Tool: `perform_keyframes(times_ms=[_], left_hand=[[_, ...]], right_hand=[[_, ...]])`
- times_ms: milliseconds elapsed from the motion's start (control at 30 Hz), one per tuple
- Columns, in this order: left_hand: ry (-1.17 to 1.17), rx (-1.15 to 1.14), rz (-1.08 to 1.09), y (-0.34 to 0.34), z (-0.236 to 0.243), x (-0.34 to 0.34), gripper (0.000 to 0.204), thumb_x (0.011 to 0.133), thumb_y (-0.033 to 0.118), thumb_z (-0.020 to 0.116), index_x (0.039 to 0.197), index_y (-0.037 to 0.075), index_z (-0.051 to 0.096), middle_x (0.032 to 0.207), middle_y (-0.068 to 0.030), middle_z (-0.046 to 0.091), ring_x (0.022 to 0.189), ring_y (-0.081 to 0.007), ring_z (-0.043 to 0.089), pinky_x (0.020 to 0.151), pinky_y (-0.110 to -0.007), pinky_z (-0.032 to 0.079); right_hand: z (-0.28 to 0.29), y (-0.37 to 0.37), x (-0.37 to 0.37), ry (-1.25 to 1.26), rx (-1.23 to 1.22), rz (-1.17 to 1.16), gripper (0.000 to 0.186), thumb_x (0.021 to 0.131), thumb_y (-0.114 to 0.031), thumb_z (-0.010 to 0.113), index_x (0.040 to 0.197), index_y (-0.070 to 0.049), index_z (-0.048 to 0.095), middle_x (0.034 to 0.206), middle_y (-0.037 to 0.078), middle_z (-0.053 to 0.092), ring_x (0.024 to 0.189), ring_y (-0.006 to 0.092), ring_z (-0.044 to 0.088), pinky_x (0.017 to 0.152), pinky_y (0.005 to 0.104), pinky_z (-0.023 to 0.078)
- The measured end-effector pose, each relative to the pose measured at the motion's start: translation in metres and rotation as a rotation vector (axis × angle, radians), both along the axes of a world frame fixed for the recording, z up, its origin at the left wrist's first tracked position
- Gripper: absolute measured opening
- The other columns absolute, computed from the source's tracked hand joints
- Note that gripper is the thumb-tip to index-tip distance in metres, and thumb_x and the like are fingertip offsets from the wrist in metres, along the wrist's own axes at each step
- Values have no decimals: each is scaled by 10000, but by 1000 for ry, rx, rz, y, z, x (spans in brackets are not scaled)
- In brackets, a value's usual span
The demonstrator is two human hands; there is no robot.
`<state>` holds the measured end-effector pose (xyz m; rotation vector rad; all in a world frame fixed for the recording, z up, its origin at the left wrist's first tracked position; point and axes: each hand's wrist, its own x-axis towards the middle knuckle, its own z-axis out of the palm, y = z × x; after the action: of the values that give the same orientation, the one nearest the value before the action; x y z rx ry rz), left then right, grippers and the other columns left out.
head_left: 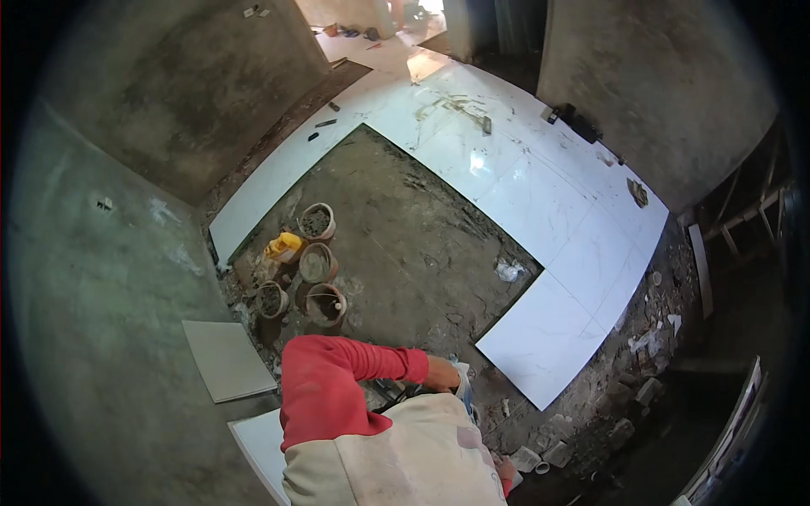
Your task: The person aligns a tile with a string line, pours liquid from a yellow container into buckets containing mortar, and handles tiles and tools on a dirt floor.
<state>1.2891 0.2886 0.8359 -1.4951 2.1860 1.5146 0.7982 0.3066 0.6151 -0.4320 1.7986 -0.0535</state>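
My left hand (441, 374), at the end of a red sleeve, reaches across in front of my body. It meets a whitish-blue, thin, plastic-looking thing (463, 384); its fingers look bent in, but their tips and most of the thing are hidden. Lower and to the right, a small part of my right hand (505, 467) shows past my beige shirt, low by the rubble. Its fingers are mostly covered, so I cannot see whether it holds anything. Close to it lie a broken pale block (525, 460) and a small white ring-shaped piece (542, 467).
Glossy white floor tiles (540, 202) border bare grey ground (396, 228). Several mortar buckets (317, 263) and a yellow jerrycan (284, 247) stand left. A loose tile (226, 361) leans against the left wall. Crumpled plastic (509, 270) lies by the tile edge; rubble (620, 432) lines the right.
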Motion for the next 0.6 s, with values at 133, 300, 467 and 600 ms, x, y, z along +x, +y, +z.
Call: perform_keyframes(times_ms=[133, 300, 467, 600], left_hand=[[28, -76, 61, 30, -3, 5, 367, 769, 319, 591, 960, 6, 575, 906, -236, 604, 877, -404, 569, 729, -457, 454], [154, -86, 224, 96, -110, 37, 342, 767, 285, 602, 941, -9, 582, 934, -208, 614, 851, -330, 594, 720, -396, 456], [300, 257, 210, 91, -41, 91, 307, 750, 295, 616, 848, 4, 602, 793, -146, 633, 689, -186, 541, 619, -365, 426], [61, 152, 465, 152, -56, 123, 305, 741, 299, 617, 812, 4, 596, 767, -162, 628, 678, -264, 582, 608, -397, 435]], right_hand=[[-3, -37, -9, -124, -76, 172, 316, 846, -379, 481, 1042, -132, 494, 821, 95, 578, 625, 239, 558, 503, 391, 413], [-33, -73, 20, -60, 103, 129, 245, 839, -341, 457, 995, -155, 489, 763, 56, 557, 626, 236, 557, 525, 407, 446], [-51, -66, 48, -230, 58, 89, 290, 849, -359, 432, 1047, -157, 496, 849, 111, 592, 680, 275, 587, 565, 464, 461], [-70, -62, 116, -160, 161, 298, 289, 829, -314, 471, 1051, -133, 509, 827, 146, 595, 625, 275, 589, 551, 450, 470]])
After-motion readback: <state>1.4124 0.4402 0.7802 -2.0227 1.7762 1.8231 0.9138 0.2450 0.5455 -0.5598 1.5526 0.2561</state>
